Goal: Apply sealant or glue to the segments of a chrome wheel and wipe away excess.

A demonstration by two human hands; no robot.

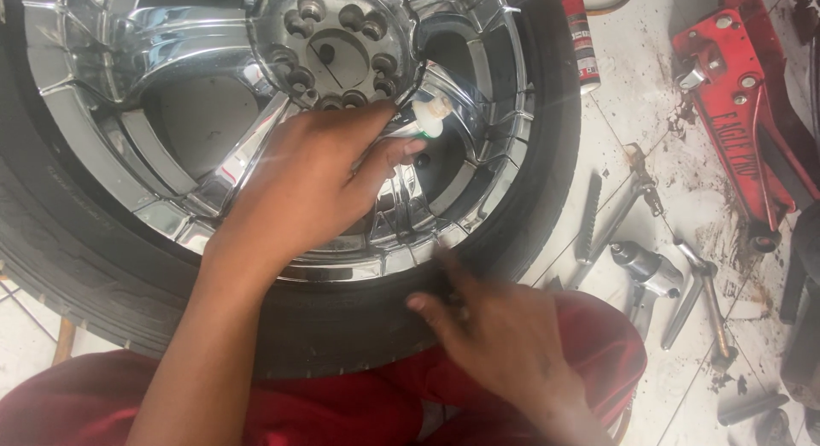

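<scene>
Left hand (299, 185), centre of the frame, is gripping a small white-tipped tube (424, 121), fingers closed narrow around it, nozzle pointing toward the upper right. The tube is lying over a spoke of the chrome rim (111, 79), just right of the hub with its ring of lug holes (337, 49). Rim and black tyre (342, 326) are filling the upper left and centre of the frame, the tyre resting against the person's red-clothed lap (359, 412).

Right hand (500, 335), lower centre-right, is pressing on the tyre sidewall just below the rim edge, fingers spread fairly wide and blurred; it is holding nothing.

On the white tiled floor (632, 96) at right: a red floor jack (739, 96) in the upper right, a spray can (581, 40) at the top, an impact wrench (645, 271) and loose hand tools (705, 305) near it.
</scene>
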